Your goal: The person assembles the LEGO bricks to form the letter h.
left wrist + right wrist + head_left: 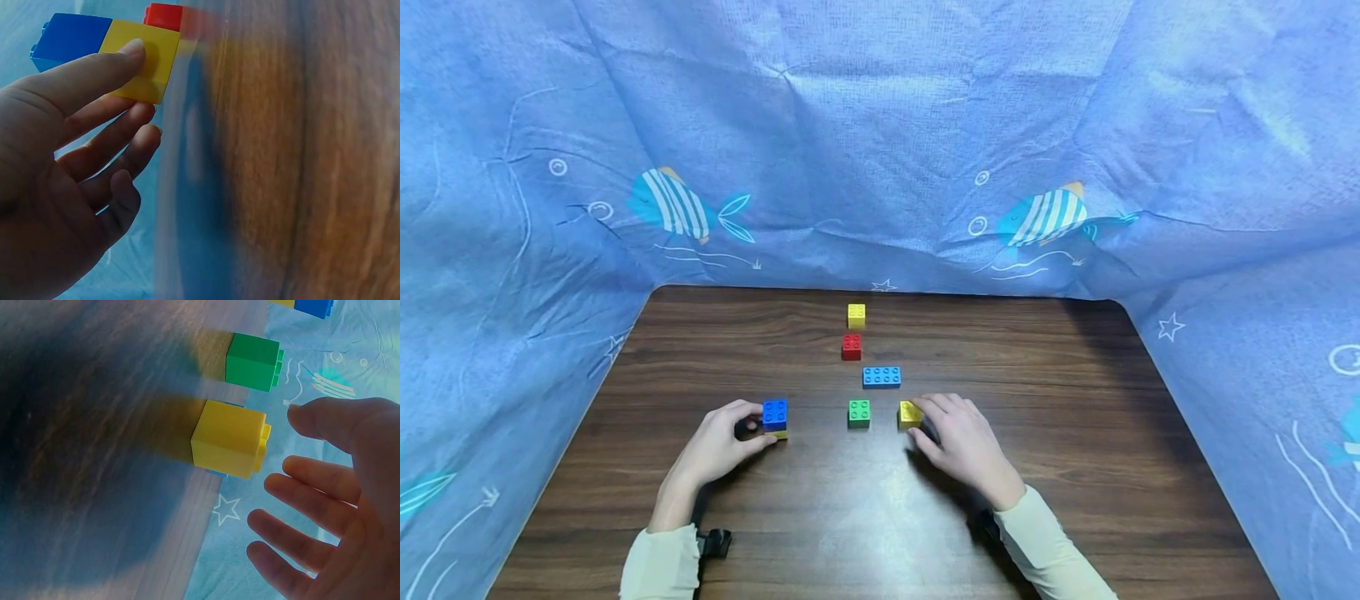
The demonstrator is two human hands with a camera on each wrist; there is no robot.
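Observation:
My left hand [718,443] pinches a two-brick stack between thumb and fingers, with a dark blue brick [775,413] on top of a yellow brick [160,62]. In the left wrist view the thumb presses on the yellow brick's side. My right hand [961,442] is beside another yellow brick [908,415], fingers spread and loosely bent. The right wrist view shows that hand's fingertips apart from the brick, on its studded side. A green brick [859,414] stands between the two hands.
Behind the green brick lie a longer light blue brick [882,377], a red brick [852,347] and a further yellow brick [856,316], roughly in a line toward the back of the brown wooden table [1000,350]. A blue cloth [880,150] with fish surrounds the table.

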